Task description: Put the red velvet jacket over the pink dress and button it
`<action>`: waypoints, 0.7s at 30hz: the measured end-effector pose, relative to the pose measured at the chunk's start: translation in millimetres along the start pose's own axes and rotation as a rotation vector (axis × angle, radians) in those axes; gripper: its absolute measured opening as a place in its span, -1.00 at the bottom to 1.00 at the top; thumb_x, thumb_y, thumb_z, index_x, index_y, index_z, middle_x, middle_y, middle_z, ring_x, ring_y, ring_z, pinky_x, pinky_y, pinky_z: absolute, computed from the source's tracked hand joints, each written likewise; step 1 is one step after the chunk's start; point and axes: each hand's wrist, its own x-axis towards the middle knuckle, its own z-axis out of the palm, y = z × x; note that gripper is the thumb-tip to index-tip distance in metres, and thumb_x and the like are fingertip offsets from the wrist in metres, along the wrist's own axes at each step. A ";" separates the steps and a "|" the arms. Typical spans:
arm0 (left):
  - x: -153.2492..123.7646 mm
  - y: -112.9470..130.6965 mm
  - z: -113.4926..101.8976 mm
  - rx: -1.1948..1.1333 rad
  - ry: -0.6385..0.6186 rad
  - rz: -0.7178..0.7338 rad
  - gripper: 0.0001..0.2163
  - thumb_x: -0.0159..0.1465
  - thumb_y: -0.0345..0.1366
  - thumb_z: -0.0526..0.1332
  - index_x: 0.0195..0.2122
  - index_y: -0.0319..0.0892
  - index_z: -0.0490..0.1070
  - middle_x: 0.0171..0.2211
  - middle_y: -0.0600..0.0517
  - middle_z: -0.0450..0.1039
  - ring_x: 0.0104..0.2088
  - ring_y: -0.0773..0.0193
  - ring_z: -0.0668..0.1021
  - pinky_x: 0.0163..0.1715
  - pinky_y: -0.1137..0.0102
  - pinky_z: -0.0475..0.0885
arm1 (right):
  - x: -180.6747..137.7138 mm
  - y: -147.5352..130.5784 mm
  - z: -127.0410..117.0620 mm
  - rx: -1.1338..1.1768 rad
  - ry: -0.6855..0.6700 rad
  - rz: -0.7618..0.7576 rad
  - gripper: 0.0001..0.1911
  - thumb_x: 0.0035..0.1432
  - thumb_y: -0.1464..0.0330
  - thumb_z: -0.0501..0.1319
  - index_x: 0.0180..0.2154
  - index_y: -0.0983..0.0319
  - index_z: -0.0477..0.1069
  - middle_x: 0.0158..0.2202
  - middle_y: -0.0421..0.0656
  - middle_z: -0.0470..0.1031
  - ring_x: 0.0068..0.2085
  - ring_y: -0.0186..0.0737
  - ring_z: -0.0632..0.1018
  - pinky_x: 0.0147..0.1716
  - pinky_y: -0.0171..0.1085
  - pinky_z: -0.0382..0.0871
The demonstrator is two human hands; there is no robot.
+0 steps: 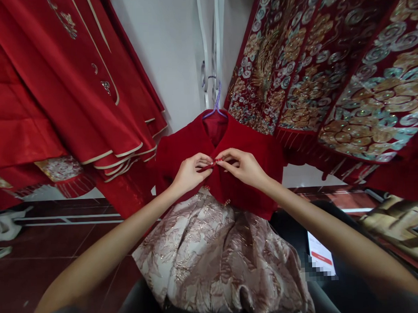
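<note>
A short red velvet jacket hangs in front of me on a purple hanger, over a pale pink brocade skirt. My left hand and my right hand meet at the jacket's front opening, just below the collar. Both pinch a small red fastening between fingertips and thumbs. The fingers of each hand are curled in a pinch, and the nails of the right hand are painted red.
Plain red robes with cream trim hang at the left. Heavily embroidered red and gold garments hang at the right. A white rack post stands behind the jacket. A phone screen glows low at the right, above a dark red tiled floor.
</note>
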 end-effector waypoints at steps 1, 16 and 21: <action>-1.4 0.7 0.4 -0.011 -0.007 0.000 -0.78 0.06 -0.40 0.33 -0.24 -0.21 0.44 -0.22 -0.03 0.56 -0.19 0.26 0.59 -0.12 0.33 0.47 | 0.3 -0.9 -0.1 -0.034 0.005 -0.010 -0.80 0.23 0.25 0.19 -0.16 0.20 0.47 -0.22 -0.12 0.56 -0.23 -0.24 0.59 -0.32 -0.28 0.55; -0.2 1.1 -0.3 -0.203 0.022 -0.056 -0.65 -0.01 -0.40 0.39 -0.15 -0.23 0.52 -0.14 -0.09 0.58 -0.12 0.22 0.59 0.04 0.19 0.44 | -0.5 -9.6 -2.1 -0.177 0.018 -0.047 -0.84 0.24 0.29 0.16 -0.17 0.17 0.45 -0.23 -0.16 0.57 -0.24 -0.24 0.58 -0.37 -0.30 0.51; -2.8 6.3 0.0 -0.208 0.030 -0.063 -0.69 0.01 -0.36 0.40 -0.18 -0.25 0.54 -0.14 -0.11 0.59 -0.12 0.20 0.60 0.06 0.18 0.44 | -1.2 -7.4 3.1 -0.169 0.110 -0.046 -0.84 0.22 0.31 0.20 -0.17 0.19 0.47 -0.23 -0.15 0.58 -0.24 -0.24 0.59 -0.35 -0.29 0.53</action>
